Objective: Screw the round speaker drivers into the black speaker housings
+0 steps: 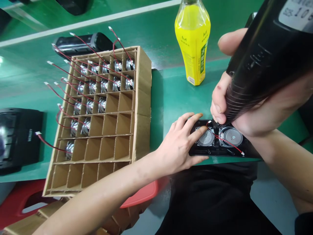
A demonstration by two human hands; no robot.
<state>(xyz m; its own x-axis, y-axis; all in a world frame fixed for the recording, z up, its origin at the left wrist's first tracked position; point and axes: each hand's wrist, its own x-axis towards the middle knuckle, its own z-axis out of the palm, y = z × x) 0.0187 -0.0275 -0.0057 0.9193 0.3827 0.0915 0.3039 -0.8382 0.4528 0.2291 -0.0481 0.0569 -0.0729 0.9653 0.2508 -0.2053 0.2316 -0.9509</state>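
A black speaker housing (pixel 217 150) lies at the table's near edge with two round silver speaker units in it, joined by thin red wires (pixel 228 143). My left hand (pixel 179 143) lies flat on the housing's left end, fingers spread, fingertips on the left speaker unit (pixel 206 137). My right hand (pixel 242 107) is wrapped round a large black power screwdriver (pixel 264 55), whose tip meets the housing near the top between the two units. The right speaker unit (pixel 231 136) is uncovered.
A cardboard divider box (pixel 141 98) on the left holds several speaker units with red leads in its far cells; near cells are empty. A yellow drink bottle (pixel 193 39) stands behind. Black housings (pixel 17 137) lie at left. A red stool (pixel 144 195) sits below.
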